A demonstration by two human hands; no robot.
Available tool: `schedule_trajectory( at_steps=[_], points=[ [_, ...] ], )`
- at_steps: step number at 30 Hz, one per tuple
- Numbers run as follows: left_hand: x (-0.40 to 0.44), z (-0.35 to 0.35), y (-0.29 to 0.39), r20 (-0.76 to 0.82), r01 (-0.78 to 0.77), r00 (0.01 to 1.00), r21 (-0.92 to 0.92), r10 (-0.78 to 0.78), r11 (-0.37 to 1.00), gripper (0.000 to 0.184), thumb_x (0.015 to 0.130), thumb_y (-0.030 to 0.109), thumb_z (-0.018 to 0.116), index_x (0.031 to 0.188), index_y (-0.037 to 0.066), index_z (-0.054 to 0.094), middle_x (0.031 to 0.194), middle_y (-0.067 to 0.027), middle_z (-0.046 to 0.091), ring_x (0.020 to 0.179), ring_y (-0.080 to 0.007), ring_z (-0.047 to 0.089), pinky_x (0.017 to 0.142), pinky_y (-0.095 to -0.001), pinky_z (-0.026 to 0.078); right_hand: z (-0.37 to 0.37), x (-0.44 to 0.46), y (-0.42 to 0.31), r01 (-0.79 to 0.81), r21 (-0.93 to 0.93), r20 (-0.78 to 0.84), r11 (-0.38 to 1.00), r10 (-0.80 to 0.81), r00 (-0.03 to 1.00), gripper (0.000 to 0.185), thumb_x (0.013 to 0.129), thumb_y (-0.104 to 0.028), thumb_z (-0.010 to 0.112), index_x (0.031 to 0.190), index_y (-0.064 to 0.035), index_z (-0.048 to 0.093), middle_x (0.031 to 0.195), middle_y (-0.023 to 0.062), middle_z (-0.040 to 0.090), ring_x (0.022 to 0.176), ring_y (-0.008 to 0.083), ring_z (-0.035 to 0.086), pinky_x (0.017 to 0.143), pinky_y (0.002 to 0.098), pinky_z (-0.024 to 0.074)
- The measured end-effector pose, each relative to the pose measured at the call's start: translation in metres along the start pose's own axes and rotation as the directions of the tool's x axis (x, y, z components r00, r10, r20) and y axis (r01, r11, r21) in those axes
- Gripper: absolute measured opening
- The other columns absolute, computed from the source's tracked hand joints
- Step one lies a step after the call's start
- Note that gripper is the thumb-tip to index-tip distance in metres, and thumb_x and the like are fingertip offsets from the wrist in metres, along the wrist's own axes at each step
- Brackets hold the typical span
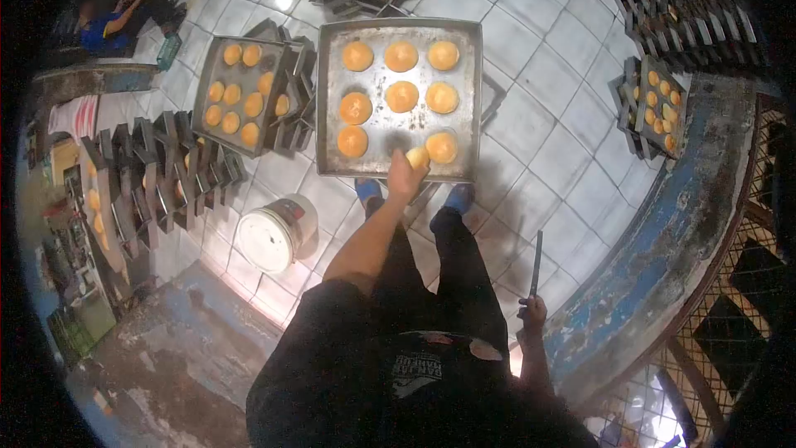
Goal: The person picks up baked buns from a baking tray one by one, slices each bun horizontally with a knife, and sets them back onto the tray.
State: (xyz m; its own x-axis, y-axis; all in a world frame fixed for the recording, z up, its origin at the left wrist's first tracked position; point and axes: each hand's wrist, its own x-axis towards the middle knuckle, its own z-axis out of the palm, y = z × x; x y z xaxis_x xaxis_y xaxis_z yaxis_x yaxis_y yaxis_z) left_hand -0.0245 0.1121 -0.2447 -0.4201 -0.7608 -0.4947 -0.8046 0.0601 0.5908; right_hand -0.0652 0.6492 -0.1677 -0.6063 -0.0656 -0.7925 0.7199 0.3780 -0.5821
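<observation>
A square metal baking tray (332,75) with several golden-brown round buns (401,56) stands in front of my feet. My left hand (406,172) reaches over its near edge, fingers closed on a bun (417,156) that shows a paler side. Beside that bun, another bun (442,148) rests on the tray's near right part. Down by my right side, my right hand (533,313) is wrapped round a long, thin, dark flat tool (537,264), which points away from me. I cannot make out the tool's exact kind.
Another tray of buns (232,95) tops a stack to the left. Stacked trays (170,170) stand below it, and more trays (692,12) at right. A white bucket (265,241) is on the tiled floor (547,99). A person (116,25) sits at upper left.
</observation>
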Motion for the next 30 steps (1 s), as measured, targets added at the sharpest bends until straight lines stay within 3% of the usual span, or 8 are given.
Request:
schedule_trajectory(
  at_steps=[5,7,9,12,14,16,20,30],
  points=[
    [-0.026,-0.025,-0.023,-0.117,-0.187,0.98,-0.299,0.158,0.936,0.074,0.081,0.028,0.083,0.137,-0.005,0.047,0.131,-0.0246,0.059,0.121,-0.0391,0.06,0.101,-0.0423,0.049,0.041,0.009,-0.063,0.16,-0.024,0.07,0.987,-0.159,0.985,0.026,0.103,-0.029,0.058,0.107,-0.0041,0.06,0.074,0.0036,0.06,0.052,0.0107,0.053,0.047,0.0262,0.0428],
    [-0.047,-0.047,-0.028,0.113,0.075,0.993,-0.794,0.025,0.603,0.076,0.085,0.021,0.08,0.147,-0.001,0.042,0.131,-0.0172,0.06,0.122,-0.0306,0.061,0.101,-0.0429,0.049,0.072,0.026,-0.093,0.092,0.004,0.056,0.996,-0.092,0.994,0.025,0.103,-0.029,0.056,0.105,-0.005,0.061,0.072,0.0013,0.056,0.053,0.0109,0.051,0.048,0.0276,0.0421],
    [-0.092,-0.093,0.003,0.164,0.164,0.985,-0.816,-0.05,0.555,0.057,0.095,0.012,0.068,0.146,0.005,0.044,0.131,-0.013,0.061,0.111,-0.0239,0.065,0.096,-0.0366,0.054,0.106,0.037,-0.126,0.135,0.004,0.118,0.991,-0.134,0.984,0.024,0.103,-0.029,0.056,0.103,-0.0055,0.061,0.07,0.0002,0.054,0.053,0.0106,0.049,0.048,0.0282,0.0415],
    [-0.128,-0.129,-0.009,0.32,0.32,0.947,-0.942,-0.013,0.102,0.043,0.101,0.027,0.058,0.138,0.006,0.051,0.124,-0.0118,0.065,0.115,-0.0273,0.065,0.094,-0.042,0.056,0.153,0.037,-0.167,0.224,-0.006,0.237,0.974,-0.217,0.947,0.025,0.102,-0.031,0.055,0.099,-0.0065,0.06,0.067,-0.002,0.049,0.054,0.01,0.047,0.048,0.0296,0.0403],
    [-0.137,-0.145,-0.009,0.327,0.325,0.945,-0.94,0.002,-0.1,0.043,0.102,0.033,0.055,0.136,0.007,0.053,0.121,-0.0114,0.066,0.111,-0.0273,0.066,0.094,-0.0428,0.056,0.184,0.025,-0.19,0.463,-0.055,0.338,0.885,-0.42,0.842,0.018,0.102,-0.017,0.058,0.113,-0.0053,0.064,0.088,0.003,0.066,0.056,0.008,0.048,0.047,0.0268,0.038],
    [-0.142,-0.16,-0.01,0.324,0.312,0.946,-0.901,0.014,-0.302,0.045,0.103,0.039,0.052,0.135,0.007,0.055,0.119,-0.0111,0.067,0.108,-0.0272,0.067,0.093,-0.0436,0.056,0.21,-0.006,-0.216,0.365,0.013,0.406,0.931,-0.339,0.849,0.019,0.102,-0.021,0.056,0.11,-0.005,0.061,0.077,-0.0001,0.057,0.052,0.007,0.045,0.044,0.0258,0.0358],
    [-0.116,-0.187,0.013,0.232,0.345,0.935,-0.772,0.269,-0.534,0.047,0.1,0.037,0.053,0.13,0.001,0.057,0.098,-0.013,0.059,0.058,-0.0092,0.047,0.041,-0.0173,0.038,0.255,-0.039,-0.235,0.287,-0.008,0.481,0.958,-0.248,0.841,0.022,0.104,-0.023,0.052,0.108,-0.0034,0.061,0.067,-0.0026,0.05,0.047,0.0056,0.04,0.039,0.0232,0.031],
    [-0.106,-0.253,0.086,0.017,0.625,0.686,-0.525,0.727,-0.577,0.054,0.09,0.03,0.066,0.138,0.007,0.054,0.127,-0.0111,0.059,0.093,-0.0209,0.06,0.071,-0.0349,0.055,0.28,-0.074,-0.263,0.345,0.036,0.507,0.938,-0.315,0.803,0.02,0.103,-0.018,0.052,0.11,-0.0004,0.059,0.091,0.0054,0.063,0.056,0.0065,0.043,0.047,0.0244,0.0358]
  ],
)
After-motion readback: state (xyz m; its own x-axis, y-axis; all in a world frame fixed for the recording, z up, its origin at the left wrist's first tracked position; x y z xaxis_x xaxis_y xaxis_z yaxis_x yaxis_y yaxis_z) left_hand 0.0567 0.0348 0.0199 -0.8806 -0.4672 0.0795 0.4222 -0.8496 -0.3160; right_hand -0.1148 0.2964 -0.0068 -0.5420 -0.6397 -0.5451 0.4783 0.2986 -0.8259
